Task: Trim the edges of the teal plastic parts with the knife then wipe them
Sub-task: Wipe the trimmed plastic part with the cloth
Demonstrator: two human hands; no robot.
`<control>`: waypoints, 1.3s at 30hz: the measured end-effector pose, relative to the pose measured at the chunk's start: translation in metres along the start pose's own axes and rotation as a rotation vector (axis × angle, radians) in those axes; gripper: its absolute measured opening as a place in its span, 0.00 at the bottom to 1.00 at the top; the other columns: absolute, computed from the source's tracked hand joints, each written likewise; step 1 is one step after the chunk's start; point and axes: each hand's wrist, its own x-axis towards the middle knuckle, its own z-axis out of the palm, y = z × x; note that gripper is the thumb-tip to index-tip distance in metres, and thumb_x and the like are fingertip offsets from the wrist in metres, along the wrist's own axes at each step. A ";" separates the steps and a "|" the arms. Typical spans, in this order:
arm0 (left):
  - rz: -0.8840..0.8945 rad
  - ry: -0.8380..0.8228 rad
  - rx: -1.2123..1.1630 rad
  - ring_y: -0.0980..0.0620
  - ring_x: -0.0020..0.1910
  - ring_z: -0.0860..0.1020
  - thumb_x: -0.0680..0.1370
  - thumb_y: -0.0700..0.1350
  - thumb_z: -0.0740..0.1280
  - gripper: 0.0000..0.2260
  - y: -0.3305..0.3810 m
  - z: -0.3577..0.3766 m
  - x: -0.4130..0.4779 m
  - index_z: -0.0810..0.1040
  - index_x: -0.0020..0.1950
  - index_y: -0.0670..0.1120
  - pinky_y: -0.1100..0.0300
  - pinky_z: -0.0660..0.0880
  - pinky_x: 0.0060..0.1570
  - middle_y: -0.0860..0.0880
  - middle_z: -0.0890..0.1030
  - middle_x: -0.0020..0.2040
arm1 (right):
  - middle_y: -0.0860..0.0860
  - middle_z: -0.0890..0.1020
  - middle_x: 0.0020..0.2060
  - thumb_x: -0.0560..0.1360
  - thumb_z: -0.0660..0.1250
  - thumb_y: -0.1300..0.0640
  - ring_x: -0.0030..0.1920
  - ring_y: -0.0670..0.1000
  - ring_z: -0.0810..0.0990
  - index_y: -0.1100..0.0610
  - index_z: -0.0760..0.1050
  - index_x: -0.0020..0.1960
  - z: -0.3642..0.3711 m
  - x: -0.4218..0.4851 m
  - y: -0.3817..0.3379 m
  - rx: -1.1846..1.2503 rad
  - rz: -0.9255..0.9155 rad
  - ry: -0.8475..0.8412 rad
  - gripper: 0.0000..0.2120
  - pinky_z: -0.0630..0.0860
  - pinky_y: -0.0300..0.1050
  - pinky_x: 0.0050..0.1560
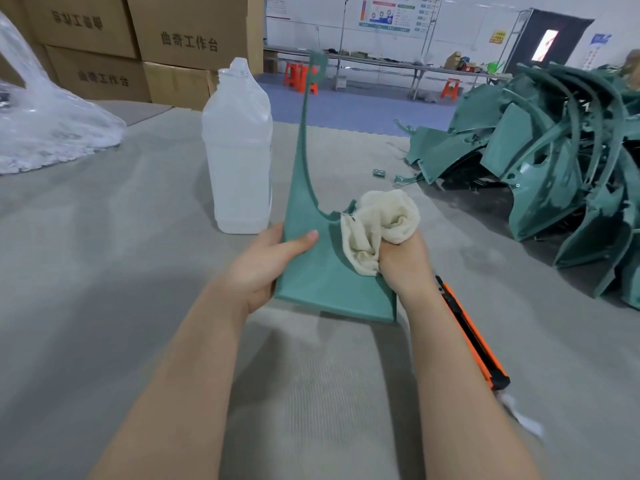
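Now my left hand (273, 258) clamps the part (325, 271) upright on the surface (104, 271) so my right hand (403, 261), fisted round the cloth (377, 223), can wipe it, knife (474, 334) parked alongside.

Factory floor: stacked cartons (138, 39), heaped teal parts (554, 168), workbenches (398, 65)

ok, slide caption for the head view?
Left hand steadies teal plastic part; right hand wipes it with cream cloth, utility knife set aside.

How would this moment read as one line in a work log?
step: wiping | left hand: holds teal part upright | right hand: presses cloth on part | knife: lying on table, untouched | bottle: standing behind
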 end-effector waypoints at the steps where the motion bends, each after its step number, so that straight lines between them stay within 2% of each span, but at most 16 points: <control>1: 0.039 0.019 0.018 0.50 0.46 0.84 0.79 0.40 0.64 0.07 -0.001 0.001 0.001 0.79 0.55 0.44 0.58 0.81 0.46 0.47 0.85 0.49 | 0.47 0.72 0.29 0.78 0.59 0.66 0.25 0.38 0.69 0.55 0.68 0.34 -0.001 0.001 0.006 -0.087 0.067 0.193 0.15 0.67 0.30 0.27; 3: 0.079 0.049 0.029 0.51 0.46 0.84 0.79 0.40 0.63 0.06 0.000 0.003 0.003 0.78 0.54 0.45 0.59 0.81 0.46 0.49 0.85 0.49 | 0.47 0.74 0.31 0.77 0.62 0.61 0.31 0.43 0.71 0.53 0.69 0.36 -0.004 0.002 0.013 -0.067 0.166 0.441 0.12 0.69 0.39 0.33; 6: 0.099 0.094 0.034 0.52 0.46 0.84 0.80 0.40 0.63 0.06 -0.002 0.006 0.005 0.78 0.54 0.46 0.60 0.81 0.44 0.50 0.85 0.48 | 0.45 0.74 0.31 0.76 0.63 0.61 0.34 0.47 0.72 0.49 0.69 0.36 -0.009 0.006 0.009 0.028 0.151 0.629 0.13 0.68 0.44 0.39; 9: 0.128 0.111 0.025 0.53 0.44 0.84 0.80 0.41 0.63 0.05 -0.005 0.014 0.006 0.78 0.52 0.47 0.61 0.81 0.43 0.51 0.85 0.46 | 0.41 0.76 0.37 0.77 0.66 0.52 0.41 0.44 0.76 0.45 0.70 0.41 0.000 0.007 -0.001 0.006 0.047 0.677 0.08 0.71 0.37 0.44; 12: 0.131 0.085 -0.044 0.53 0.44 0.84 0.80 0.41 0.63 0.06 -0.005 0.017 0.004 0.79 0.53 0.46 0.61 0.81 0.42 0.51 0.85 0.46 | 0.39 0.77 0.42 0.77 0.67 0.53 0.42 0.40 0.77 0.43 0.71 0.45 -0.005 0.009 -0.006 0.084 -0.005 0.827 0.06 0.69 0.28 0.44; 14: 0.119 0.040 -0.082 0.52 0.44 0.84 0.79 0.40 0.63 0.06 -0.005 0.015 0.002 0.79 0.53 0.45 0.61 0.80 0.42 0.50 0.85 0.46 | 0.43 0.80 0.46 0.78 0.65 0.55 0.48 0.45 0.79 0.45 0.74 0.49 -0.021 0.010 -0.001 0.248 0.067 0.918 0.05 0.72 0.35 0.49; 17: 0.113 0.023 -0.109 0.51 0.45 0.84 0.79 0.40 0.63 0.07 -0.003 0.008 0.001 0.79 0.54 0.44 0.61 0.80 0.40 0.48 0.85 0.47 | 0.52 0.79 0.49 0.78 0.63 0.61 0.47 0.53 0.78 0.55 0.74 0.55 -0.038 0.006 0.004 0.589 0.207 0.861 0.07 0.76 0.48 0.45; 20: 0.130 0.131 -0.129 0.51 0.43 0.84 0.79 0.39 0.63 0.06 -0.003 0.000 0.007 0.79 0.53 0.45 0.61 0.80 0.38 0.48 0.85 0.46 | 0.50 0.75 0.39 0.78 0.57 0.68 0.35 0.48 0.73 0.56 0.72 0.49 -0.036 0.002 0.000 0.750 0.151 0.812 0.10 0.71 0.41 0.32; 25: 0.169 0.334 0.137 0.51 0.46 0.83 0.79 0.40 0.64 0.06 -0.019 0.004 0.017 0.78 0.52 0.49 0.56 0.79 0.48 0.51 0.84 0.48 | 0.48 0.77 0.43 0.78 0.60 0.67 0.43 0.47 0.75 0.52 0.73 0.51 -0.018 -0.001 -0.029 0.852 -0.069 0.558 0.11 0.73 0.41 0.43; 28: 0.165 0.381 0.211 0.52 0.44 0.82 0.80 0.41 0.63 0.06 -0.020 0.010 0.018 0.76 0.56 0.47 0.56 0.79 0.46 0.48 0.82 0.49 | 0.47 0.80 0.42 0.69 0.65 0.59 0.41 0.41 0.77 0.51 0.75 0.48 0.017 -0.004 -0.034 0.435 -0.086 0.522 0.08 0.74 0.37 0.41; 30: 0.182 0.365 0.216 0.50 0.45 0.81 0.81 0.39 0.60 0.09 -0.021 0.014 0.016 0.74 0.59 0.45 0.59 0.79 0.45 0.46 0.81 0.50 | 0.52 0.82 0.50 0.72 0.69 0.59 0.50 0.44 0.79 0.57 0.78 0.53 0.044 -0.006 -0.027 0.100 -0.117 0.437 0.10 0.76 0.42 0.53; 31: 0.165 0.349 0.178 0.48 0.46 0.81 0.82 0.39 0.57 0.10 -0.020 0.018 0.013 0.74 0.60 0.44 0.62 0.79 0.43 0.45 0.81 0.51 | 0.56 0.79 0.59 0.74 0.68 0.58 0.60 0.50 0.77 0.60 0.76 0.61 0.055 -0.007 -0.019 -0.158 -0.097 0.349 0.16 0.72 0.47 0.62; 33: 0.080 0.263 -0.017 0.48 0.52 0.80 0.84 0.44 0.53 0.13 -0.015 0.019 0.009 0.73 0.63 0.43 0.62 0.76 0.40 0.45 0.80 0.57 | 0.56 0.59 0.76 0.77 0.64 0.52 0.75 0.55 0.59 0.55 0.60 0.76 0.073 -0.012 -0.003 -0.631 -0.014 0.126 0.30 0.54 0.53 0.75; 35: -0.068 0.115 -0.404 0.49 0.52 0.81 0.83 0.54 0.52 0.19 -0.007 0.016 0.007 0.77 0.59 0.45 0.57 0.74 0.43 0.48 0.82 0.54 | 0.47 0.41 0.79 0.79 0.60 0.49 0.78 0.50 0.40 0.47 0.45 0.79 0.089 -0.021 0.003 -0.693 -0.006 -0.011 0.35 0.38 0.54 0.76; 37: -0.170 0.020 -0.721 0.49 0.47 0.83 0.81 0.59 0.56 0.21 -0.001 0.013 0.005 0.82 0.49 0.46 0.51 0.74 0.48 0.51 0.84 0.48 | 0.42 0.37 0.78 0.79 0.57 0.46 0.76 0.46 0.33 0.44 0.40 0.78 0.097 -0.027 0.007 -0.643 -0.047 -0.055 0.35 0.31 0.55 0.74; 39: -0.185 -0.018 -0.741 0.49 0.45 0.83 0.80 0.57 0.57 0.21 0.000 0.012 0.005 0.83 0.43 0.45 0.49 0.77 0.48 0.50 0.84 0.46 | 0.41 0.37 0.77 0.79 0.56 0.45 0.76 0.48 0.32 0.45 0.40 0.79 0.097 -0.027 0.009 -0.696 -0.068 -0.025 0.35 0.30 0.56 0.73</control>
